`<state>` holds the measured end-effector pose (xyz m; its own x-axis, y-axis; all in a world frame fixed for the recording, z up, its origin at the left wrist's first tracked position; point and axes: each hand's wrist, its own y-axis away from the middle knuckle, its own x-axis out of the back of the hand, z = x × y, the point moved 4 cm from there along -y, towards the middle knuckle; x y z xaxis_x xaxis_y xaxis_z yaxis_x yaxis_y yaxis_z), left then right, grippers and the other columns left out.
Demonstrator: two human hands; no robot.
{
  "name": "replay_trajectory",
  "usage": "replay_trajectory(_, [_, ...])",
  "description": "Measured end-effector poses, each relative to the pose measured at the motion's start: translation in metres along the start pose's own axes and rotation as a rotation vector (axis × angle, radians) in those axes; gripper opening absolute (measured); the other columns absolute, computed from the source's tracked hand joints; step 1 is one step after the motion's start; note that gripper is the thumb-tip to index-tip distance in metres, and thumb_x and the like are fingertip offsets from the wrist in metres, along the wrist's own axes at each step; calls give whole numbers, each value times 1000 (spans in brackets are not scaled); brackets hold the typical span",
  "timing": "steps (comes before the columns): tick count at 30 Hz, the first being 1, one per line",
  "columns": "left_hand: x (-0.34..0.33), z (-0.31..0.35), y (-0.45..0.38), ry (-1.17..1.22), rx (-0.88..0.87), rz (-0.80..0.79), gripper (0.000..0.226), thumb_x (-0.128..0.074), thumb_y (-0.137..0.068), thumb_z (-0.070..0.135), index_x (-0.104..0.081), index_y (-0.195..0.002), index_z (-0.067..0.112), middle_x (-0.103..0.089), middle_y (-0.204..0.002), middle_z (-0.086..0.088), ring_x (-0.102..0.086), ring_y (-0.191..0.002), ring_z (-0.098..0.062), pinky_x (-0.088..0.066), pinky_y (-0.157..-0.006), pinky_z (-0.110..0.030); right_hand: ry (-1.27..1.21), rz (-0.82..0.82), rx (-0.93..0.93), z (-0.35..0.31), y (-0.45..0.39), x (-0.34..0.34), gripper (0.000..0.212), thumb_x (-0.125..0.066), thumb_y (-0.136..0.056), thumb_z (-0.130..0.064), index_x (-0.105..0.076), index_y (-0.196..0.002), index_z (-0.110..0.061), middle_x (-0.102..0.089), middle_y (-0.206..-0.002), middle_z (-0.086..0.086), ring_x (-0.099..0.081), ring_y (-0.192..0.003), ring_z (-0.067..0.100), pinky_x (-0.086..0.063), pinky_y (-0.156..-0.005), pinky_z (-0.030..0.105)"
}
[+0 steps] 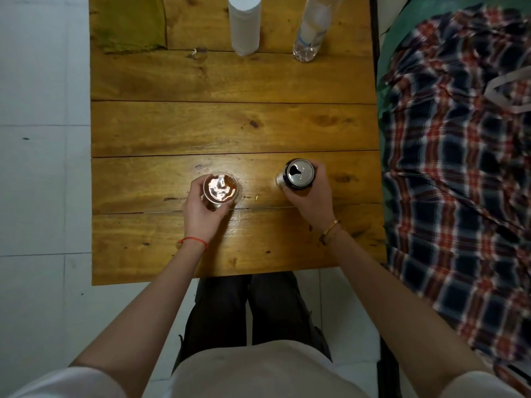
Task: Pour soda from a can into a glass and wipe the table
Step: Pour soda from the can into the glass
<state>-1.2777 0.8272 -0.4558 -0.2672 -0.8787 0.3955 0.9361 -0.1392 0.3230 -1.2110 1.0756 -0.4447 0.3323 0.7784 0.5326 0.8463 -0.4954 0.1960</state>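
Observation:
A clear glass (220,187) holding brown soda stands upright on the wooden table (230,124), near its front middle. My left hand (201,214) wraps around the glass from the near left side. To the right, an open soda can (297,175) stands upright on the table, its dark mouth facing up. My right hand (313,196) grips the can from the right and near side. A green cloth (129,24) lies flat at the far left corner of the table.
A white paper roll (244,24) and a clear plastic water bottle (310,30) stand at the table's far edge. A plaid blanket (459,168) covers a bed along the right side. White tiled floor (43,168) lies to the left.

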Motion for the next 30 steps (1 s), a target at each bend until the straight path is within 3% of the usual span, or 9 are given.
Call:
replay_trajectory(5, [-5, -4, -3, -16, -13, -21, 68, -87, -66, 16, -51, -124, 23, -59, -116, 12, -58, -109, -5, -51, -96, -29, -21, 2, -10, 6, 0, -1, 67, -85, -68, -22, -46, -122, -13, -58, -118, 4, -59, -109, 17, -53, -92, 37])
replay_trajectory(10, [-10, -6, -5, -33, -15, -26, 70, -87, -66, 21, -49, -125, 25, -56, -115, 18, -56, -110, -6, -50, -99, -35, 1, 12, 1, 8, 3, 1, 78, -84, -66, -34, -42, -130, -17, -56, -124, 1, -56, -116, 17, -50, -98, 38])
replay_trajectory(14, [-10, -10, -6, -37, 6, -53, 78, -87, -63, 26, -46, -129, 27, -56, -120, 16, -56, -117, -12, -49, -102, -39, 26, 32, 41, 5, 4, 5, 75, -85, -67, -36, -45, -128, -17, -57, -122, 1, -57, -114, 17, -51, -95, 40])
replay_trajectory(20, [-1, -9, 6, -13, 84, -50, 91, -84, -70, 4, -35, -145, 15, -46, -144, -1, -46, -131, -15, -39, -110, -31, 13, 8, -11, -6, 7, 11, 68, -86, -68, -31, -50, -124, -16, -60, -118, 0, -60, -109, 15, -54, -92, 38])
replay_trajectory(25, [19, 3, 30, -2, 180, 21, 80, -81, -75, 10, -38, -143, 18, -45, -145, -2, -45, -129, -14, -41, -109, -34, -12, -9, -80, -30, 15, 28, 68, -86, -68, -31, -50, -124, -18, -62, -118, -4, -60, -110, 11, -54, -94, 38])
replay_trajectory(30, [42, 49, 54, 51, 213, 76, 46, -69, -88, 17, -53, -131, 14, -57, -133, -2, -55, -116, -15, -47, -96, -27, -1, -42, -47, -86, 32, 56, 71, -84, -70, -34, -48, -129, -20, -58, -124, -8, -54, -115, 7, -50, -99, 36])
